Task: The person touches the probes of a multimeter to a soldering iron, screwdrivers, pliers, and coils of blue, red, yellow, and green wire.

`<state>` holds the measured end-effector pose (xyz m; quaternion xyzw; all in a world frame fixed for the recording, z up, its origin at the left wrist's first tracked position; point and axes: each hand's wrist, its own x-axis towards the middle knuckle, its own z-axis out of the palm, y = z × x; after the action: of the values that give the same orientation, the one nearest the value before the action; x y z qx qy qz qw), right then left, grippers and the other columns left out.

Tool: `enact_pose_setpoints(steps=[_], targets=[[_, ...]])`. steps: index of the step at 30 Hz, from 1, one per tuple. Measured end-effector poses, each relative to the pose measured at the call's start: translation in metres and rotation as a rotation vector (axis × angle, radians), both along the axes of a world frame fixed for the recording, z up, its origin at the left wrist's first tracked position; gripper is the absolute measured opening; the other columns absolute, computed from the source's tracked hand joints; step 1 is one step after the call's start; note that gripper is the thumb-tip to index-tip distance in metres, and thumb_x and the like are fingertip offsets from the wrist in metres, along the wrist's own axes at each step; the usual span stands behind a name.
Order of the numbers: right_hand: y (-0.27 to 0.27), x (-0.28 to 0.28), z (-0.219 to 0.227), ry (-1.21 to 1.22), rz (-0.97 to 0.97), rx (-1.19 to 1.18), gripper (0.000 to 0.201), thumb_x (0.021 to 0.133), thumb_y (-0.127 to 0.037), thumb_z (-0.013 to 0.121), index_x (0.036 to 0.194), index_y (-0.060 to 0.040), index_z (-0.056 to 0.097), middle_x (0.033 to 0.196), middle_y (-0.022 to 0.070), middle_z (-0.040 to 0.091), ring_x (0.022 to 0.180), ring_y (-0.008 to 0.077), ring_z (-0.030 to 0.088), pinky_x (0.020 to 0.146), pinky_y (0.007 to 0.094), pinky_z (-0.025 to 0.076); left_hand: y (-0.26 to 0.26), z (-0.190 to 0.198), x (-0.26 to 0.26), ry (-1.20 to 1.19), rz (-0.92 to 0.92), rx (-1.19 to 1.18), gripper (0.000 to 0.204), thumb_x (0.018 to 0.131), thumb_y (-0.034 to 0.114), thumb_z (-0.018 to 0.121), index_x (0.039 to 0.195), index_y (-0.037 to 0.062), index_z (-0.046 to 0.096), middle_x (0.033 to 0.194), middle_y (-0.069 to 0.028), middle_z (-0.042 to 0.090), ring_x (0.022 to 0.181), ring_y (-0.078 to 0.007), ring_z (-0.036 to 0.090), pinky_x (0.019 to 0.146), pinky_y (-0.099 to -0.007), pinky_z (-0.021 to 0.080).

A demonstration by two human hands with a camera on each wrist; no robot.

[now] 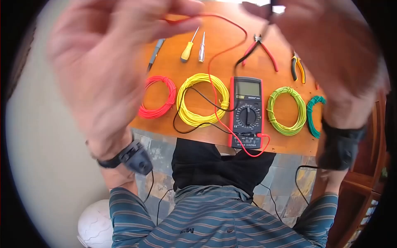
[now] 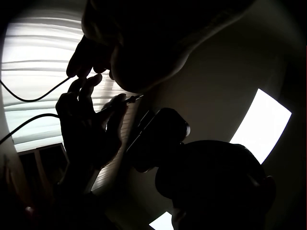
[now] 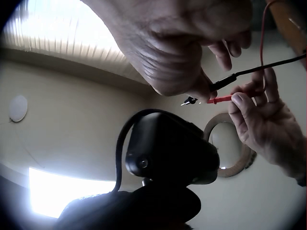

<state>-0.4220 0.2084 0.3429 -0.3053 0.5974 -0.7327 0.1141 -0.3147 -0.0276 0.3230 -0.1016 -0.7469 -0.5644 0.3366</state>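
We have red probe point(image 3: 221, 99) gripped in left hand point(image 1: 99, 74), black probe point(image 3: 224, 82) in right hand point(image 1: 335, 53); coils point(image 1: 198, 77) beside the meter point(image 1: 248, 116) lie unused.

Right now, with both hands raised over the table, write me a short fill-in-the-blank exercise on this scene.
The probe in the left hand's grip is ____.
The probe in the right hand's grip is ____.
The coil just left of the meter is ____.

Missing words: red; black; yellow.
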Motion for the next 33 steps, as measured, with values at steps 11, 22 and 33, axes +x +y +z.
enact_pose_setpoints(steps=[11,22,33], targets=[[-0.045,0.010,-0.015,-0.175,0.557,-0.066,0.038,0.110,-0.033,0.061,0.126,-0.0005,0.072,0.115,0.0015,0.071,0.107,0.0100,0.063,0.097,0.0260,0.048,0.005,-0.031,-0.031,-0.114,-0.056,0.083,0.022,0.100,0.013,0.076,0.112,-0.0058,0.076,0.093,-0.0089,0.077,0.085,-0.0145,0.072,0.075,-0.0248,0.053],[-0.052,0.024,-0.031,0.151,0.336,-0.001,0.032,0.108,-0.020,0.059,0.128,0.0020,0.071,0.117,0.0083,0.072,0.097,0.0127,0.067,0.084,0.0255,0.051,0.021,-0.034,-0.013,-0.066,-0.403,0.269,0.035,0.102,0.010,0.072,0.131,-0.0088,0.066,0.110,-0.0094,0.075,0.097,-0.0150,0.072,0.086,-0.0283,0.057],[-0.070,0.027,-0.041,0.830,-0.094,0.063,0.030,0.107,-0.007,0.056,0.130,0.0046,0.069,0.118,0.0150,0.074,0.086,0.0155,0.072,0.071,0.0250,0.055,0.003,-0.036,-0.008,-0.053,-0.232,0.151,0.029,0.101,0.008,0.073,0.126,-0.0071,0.067,0.106,-0.0092,0.076,0.087,-0.0112,0.072,0.075,-0.0238,0.058]])
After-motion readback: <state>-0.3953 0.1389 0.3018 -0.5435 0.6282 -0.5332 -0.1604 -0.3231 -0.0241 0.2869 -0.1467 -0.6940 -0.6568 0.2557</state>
